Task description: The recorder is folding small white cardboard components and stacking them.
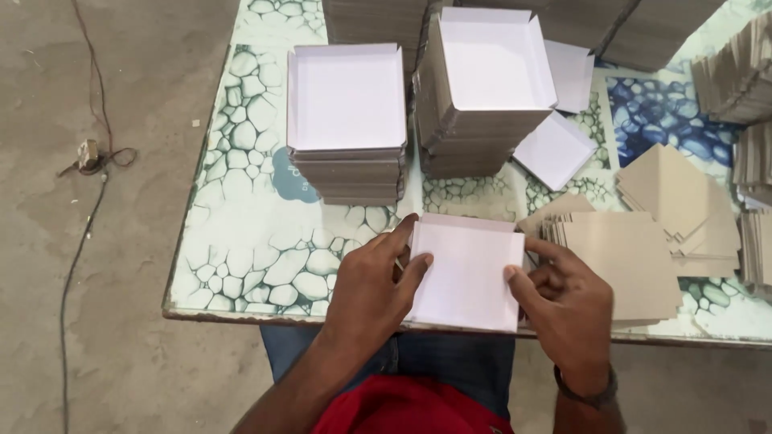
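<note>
Head view: my left hand (371, 283) and right hand (568, 299) pinch white card tray (466, 273) at table edge (241, 315); uneven squeeze could crease its folded walls.

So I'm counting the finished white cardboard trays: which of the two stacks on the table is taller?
The right-hand stack of white cardboard trays, slightly askew, stands taller than the left-hand stack; it lies beyond the right hand.
</note>
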